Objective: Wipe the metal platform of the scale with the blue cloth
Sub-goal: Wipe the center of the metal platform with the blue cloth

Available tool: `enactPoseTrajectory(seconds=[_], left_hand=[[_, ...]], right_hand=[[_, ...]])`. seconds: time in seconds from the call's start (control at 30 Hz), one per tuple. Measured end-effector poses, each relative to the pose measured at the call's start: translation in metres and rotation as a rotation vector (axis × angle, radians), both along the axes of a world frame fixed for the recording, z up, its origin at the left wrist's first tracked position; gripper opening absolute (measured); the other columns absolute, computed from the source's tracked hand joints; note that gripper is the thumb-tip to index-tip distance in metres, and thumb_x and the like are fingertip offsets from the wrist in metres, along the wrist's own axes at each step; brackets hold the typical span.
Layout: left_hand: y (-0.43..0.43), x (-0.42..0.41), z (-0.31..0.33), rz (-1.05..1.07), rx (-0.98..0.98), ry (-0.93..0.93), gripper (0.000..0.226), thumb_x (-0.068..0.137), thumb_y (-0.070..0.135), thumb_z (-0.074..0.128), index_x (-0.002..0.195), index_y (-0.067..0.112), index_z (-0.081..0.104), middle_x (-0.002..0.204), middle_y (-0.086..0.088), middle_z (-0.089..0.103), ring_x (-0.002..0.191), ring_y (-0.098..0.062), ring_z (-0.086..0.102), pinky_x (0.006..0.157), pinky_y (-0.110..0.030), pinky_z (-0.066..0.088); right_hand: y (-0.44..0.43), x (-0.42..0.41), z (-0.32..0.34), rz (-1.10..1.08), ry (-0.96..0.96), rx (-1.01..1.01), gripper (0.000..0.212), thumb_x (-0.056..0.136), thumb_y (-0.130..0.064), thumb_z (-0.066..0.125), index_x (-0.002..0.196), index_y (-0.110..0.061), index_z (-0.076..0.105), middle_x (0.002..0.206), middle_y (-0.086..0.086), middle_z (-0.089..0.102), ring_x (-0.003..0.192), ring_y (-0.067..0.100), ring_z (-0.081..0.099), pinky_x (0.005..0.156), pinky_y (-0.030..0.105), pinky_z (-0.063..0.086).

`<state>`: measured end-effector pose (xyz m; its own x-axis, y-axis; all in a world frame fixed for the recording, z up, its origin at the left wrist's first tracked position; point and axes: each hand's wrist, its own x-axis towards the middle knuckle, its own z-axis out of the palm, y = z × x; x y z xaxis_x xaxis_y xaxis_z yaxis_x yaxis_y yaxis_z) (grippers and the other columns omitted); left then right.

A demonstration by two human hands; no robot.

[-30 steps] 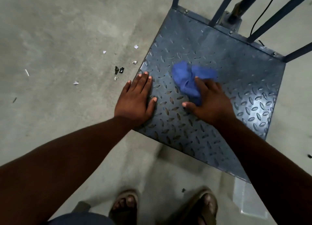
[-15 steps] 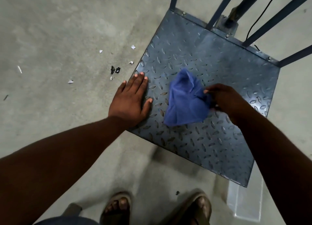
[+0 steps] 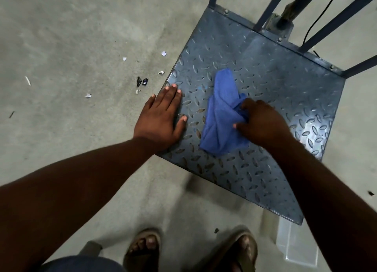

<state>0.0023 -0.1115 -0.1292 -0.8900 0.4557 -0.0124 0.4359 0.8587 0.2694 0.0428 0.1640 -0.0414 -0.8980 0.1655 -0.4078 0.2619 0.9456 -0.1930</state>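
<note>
The right hand (image 3: pixel 263 125) grips the bunched blue cloth (image 3: pixel 220 125) on the middle of the metal platform (image 3: pixel 275 78). The left hand (image 3: pixel 161 120) lies flat at its left edge. Risk: bunched like this, the cloth may snag on the raised treads or skip patches.

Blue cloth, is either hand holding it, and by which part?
The right hand grips the blue cloth by its bunched edge; the left hand holds nothing.

Two hands (image 3: pixel 161 120) (image 3: pixel 264 126), one cloth (image 3: pixel 219 127), one platform (image 3: pixel 269 74), two sandals (image 3: pixel 140 255) (image 3: pixel 247 251), roughly ten scraps (image 3: pixel 88 95).
</note>
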Motion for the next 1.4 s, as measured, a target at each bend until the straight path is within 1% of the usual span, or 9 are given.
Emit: enactPoseTrajectory(seconds=[0.1,0.27,0.5,0.67,0.77,0.93,1.13,1.3,1.4], left_hand=[[0.000,0.000,0.002,0.000,-0.009,-0.004,0.076,0.107,0.054,0.036,0.171,0.015,0.025,0.179,-0.007,0.019,0.165,-0.025,0.018,0.132,-0.049,0.022],[-0.001,-0.001,0.001,-0.027,0.020,0.003,0.077,0.099,0.046,0.039,0.163,0.004,0.039,0.171,-0.020,0.035,0.159,-0.036,0.033,0.127,-0.054,0.030],[0.001,0.001,0.001,0.000,0.025,0.027,0.074,0.108,0.053,0.040,0.167,0.010,0.034,0.175,-0.014,0.030,0.163,-0.031,0.025,0.130,-0.051,0.025],[0.000,0.000,0.000,0.001,0.033,0.028,0.076,0.106,0.051,0.043,0.170,0.013,0.028,0.178,-0.010,0.023,0.164,-0.028,0.023,0.129,-0.050,0.024],[0.001,0.000,-0.002,-0.002,0.038,0.049,0.077,0.101,0.047,0.046,0.167,0.010,0.034,0.176,-0.013,0.029,0.161,-0.030,0.029,0.127,-0.051,0.030],[0.001,0.000,0.000,-0.005,0.016,0.033,0.078,0.100,0.048,0.042,0.168,0.011,0.033,0.176,-0.012,0.027,0.162,-0.030,0.027,0.128,-0.051,0.028],[0.001,0.000,0.000,-0.008,0.002,0.031,0.078,0.101,0.047,0.046,0.168,0.010,0.032,0.177,-0.011,0.026,0.162,-0.030,0.027,0.128,-0.050,0.027],[0.000,0.000,-0.001,-0.003,0.012,0.023,0.077,0.103,0.050,0.043,0.168,0.011,0.031,0.177,-0.011,0.025,0.163,-0.030,0.027,0.129,-0.049,0.026],[0.001,0.001,0.001,-0.002,0.001,0.006,0.075,0.108,0.053,0.038,0.171,0.014,0.025,0.179,-0.007,0.020,0.165,-0.026,0.019,0.131,-0.048,0.022]], right_hand=[[-0.037,0.010,-0.007,0.127,0.160,-0.114,0.020,0.092,-0.016,0.056,0.107,-0.015,0.068,0.106,0.013,0.070,0.096,0.032,0.068,0.087,0.037,0.052],[-0.056,-0.018,0.031,0.119,0.223,-0.473,0.020,0.091,-0.004,0.064,0.101,-0.021,0.070,0.090,-0.005,0.067,0.079,0.007,0.061,0.073,0.019,0.048],[-0.017,-0.039,0.114,0.113,0.544,-0.242,0.024,0.092,-0.002,0.061,0.110,-0.014,0.071,0.104,-0.002,0.060,0.094,0.009,0.054,0.079,0.004,0.038],[-0.055,-0.032,0.106,0.320,0.039,-0.356,0.020,0.092,-0.021,0.071,0.110,-0.030,0.073,0.100,-0.014,0.069,0.087,-0.001,0.064,0.080,0.010,0.048],[-0.050,-0.033,0.082,0.086,0.150,-0.608,0.016,0.090,-0.018,0.071,0.103,-0.022,0.078,0.082,-0.010,0.074,0.079,0.009,0.072,0.077,0.025,0.057],[-0.031,-0.025,0.010,-0.163,0.507,-0.220,0.016,0.087,-0.011,0.059,0.088,-0.012,0.076,0.087,0.006,0.075,0.081,0.025,0.070,0.073,0.030,0.046],[-0.063,-0.011,-0.056,0.139,0.276,-0.145,0.060,0.097,-0.039,0.051,0.151,-0.015,0.052,0.164,0.015,0.037,0.148,0.038,0.037,0.121,0.049,0.031],[-0.053,-0.016,-0.045,0.261,0.442,-0.097,0.041,0.104,-0.042,0.047,0.098,-0.012,0.075,0.115,0.014,0.067,0.098,0.036,0.064,0.083,0.041,0.048],[-0.014,-0.031,-0.047,0.119,0.443,0.049,0.035,0.096,-0.041,0.057,0.099,-0.008,0.066,0.110,0.021,0.061,0.098,0.041,0.061,0.081,0.046,0.045]])
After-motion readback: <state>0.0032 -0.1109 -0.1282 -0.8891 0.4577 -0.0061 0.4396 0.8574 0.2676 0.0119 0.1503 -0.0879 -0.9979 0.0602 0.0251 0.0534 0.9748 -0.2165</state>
